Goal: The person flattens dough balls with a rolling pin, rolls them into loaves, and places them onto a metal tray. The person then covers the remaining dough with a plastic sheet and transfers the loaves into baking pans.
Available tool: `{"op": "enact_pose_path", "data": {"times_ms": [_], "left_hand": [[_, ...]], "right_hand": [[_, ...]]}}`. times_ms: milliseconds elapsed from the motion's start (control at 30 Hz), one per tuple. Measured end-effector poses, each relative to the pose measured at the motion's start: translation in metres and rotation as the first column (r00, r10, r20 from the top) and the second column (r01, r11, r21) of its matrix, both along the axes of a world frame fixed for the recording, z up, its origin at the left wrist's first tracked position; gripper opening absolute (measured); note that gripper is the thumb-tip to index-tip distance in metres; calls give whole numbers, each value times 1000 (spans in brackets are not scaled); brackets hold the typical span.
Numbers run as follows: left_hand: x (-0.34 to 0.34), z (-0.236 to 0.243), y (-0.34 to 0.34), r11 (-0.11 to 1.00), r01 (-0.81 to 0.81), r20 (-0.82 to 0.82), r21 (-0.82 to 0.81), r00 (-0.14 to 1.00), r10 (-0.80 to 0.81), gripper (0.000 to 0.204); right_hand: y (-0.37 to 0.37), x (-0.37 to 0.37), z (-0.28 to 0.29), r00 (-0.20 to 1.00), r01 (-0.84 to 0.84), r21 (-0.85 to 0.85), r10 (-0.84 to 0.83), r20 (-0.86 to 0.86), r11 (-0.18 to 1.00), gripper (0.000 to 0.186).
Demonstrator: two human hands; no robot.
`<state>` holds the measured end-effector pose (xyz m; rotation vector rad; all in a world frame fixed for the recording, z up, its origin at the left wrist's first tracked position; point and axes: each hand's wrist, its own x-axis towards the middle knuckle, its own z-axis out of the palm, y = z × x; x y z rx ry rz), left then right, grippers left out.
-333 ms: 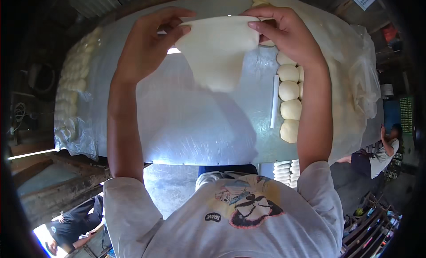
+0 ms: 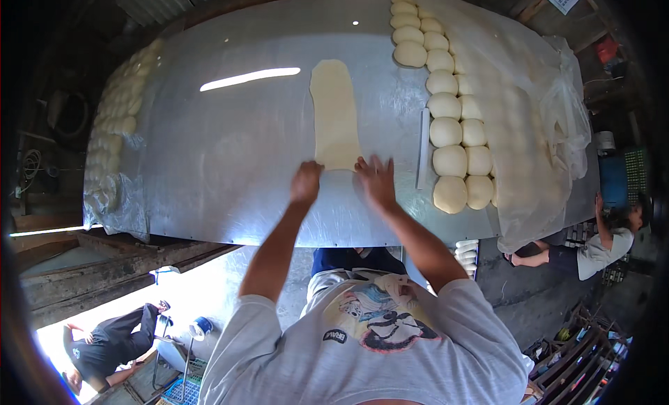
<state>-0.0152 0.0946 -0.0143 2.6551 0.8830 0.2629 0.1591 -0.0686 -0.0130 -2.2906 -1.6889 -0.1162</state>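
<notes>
A long flat sheet of dough lies lengthwise on the metal tabletop, its narrow end pointing away from me. My left hand is closed on the near left corner of the sheet. At the near right corner, my right hand pinches the dough, its outer fingers slightly blurred. A thin pale strip, like a scraper or ruler, rests to the right of my right hand. Beyond it, round dough balls sit in rows.
Clear plastic sheeting covers more dough on the right. Plastic-covered dough pieces line the left end. One person is at the lower left, another at the right. A wooden beam runs beside the table's near left edge.
Both hands have come down toward me from the far side. The dough sheet, previously held up and hanging, now lies flat and stretched out on the table.
</notes>
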Motion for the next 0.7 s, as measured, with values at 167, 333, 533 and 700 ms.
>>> {"op": "enact_pose_path", "data": {"times_ms": [167, 333, 533, 700], "left_hand": [[-45, 5, -95, 998, -55, 9, -28, 998, 56, 55], [22, 43, -56, 995, -88, 57, 56, 995, 85, 60], [10, -3, -76, 978, 122, -77, 168, 991, -110, 65], [-15, 1, -87, 968, 201, -55, 151, 979, -195, 56]], "right_hand": [[-59, -41, 2, 999, 6, -70, -3, 38, 998, 53], [-44, -39, 22, 988, 7, -131, 13, 155, 991, 46], [27, -23, 41, 984, -127, 33, 130, -125, 991, 32], [-4, -53, 7, 971, -193, 117, 207, -118, 974, 30]]}}
